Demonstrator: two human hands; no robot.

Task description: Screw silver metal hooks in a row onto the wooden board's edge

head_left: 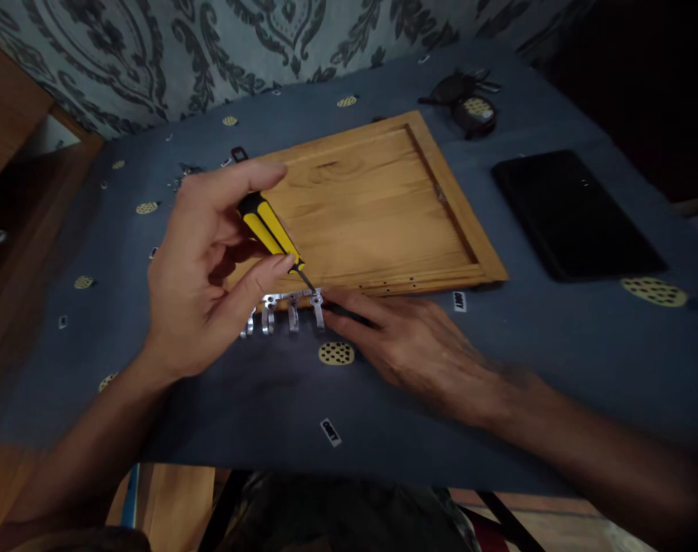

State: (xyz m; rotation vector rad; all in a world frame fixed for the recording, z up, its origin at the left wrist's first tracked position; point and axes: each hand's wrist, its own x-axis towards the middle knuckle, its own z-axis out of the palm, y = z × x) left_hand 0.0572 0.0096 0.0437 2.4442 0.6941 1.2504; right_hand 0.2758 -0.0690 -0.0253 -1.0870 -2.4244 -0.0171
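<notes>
A yellow and black screwdriver (pixel 271 228) leans in my left hand (pixel 196 257), its handle against the thumb and curled fingers while the index finger stretches over it. Its tip meets the right end of a silver metal hook rail (pixel 293 304), which lies along the near edge of a wooden framed panel (pixel 372 203). My right hand (pixel 409 341) is closed beside that end of the rail, fingertips at the last hook. Between its fingers shows a slim dark object (pixel 352 313), whose kind I cannot make out. Several small dark holes dot the panel's near edge.
A black tablet (pixel 579 215) lies right of the panel. Dark round items (pixel 469 107) sit at the back right, and small metal pieces (pixel 186 172) lie behind my left hand. Patterned wall covering borders the blue tablecloth (pixel 257 414); a wooden cabinet (pixel 21 115) stands left.
</notes>
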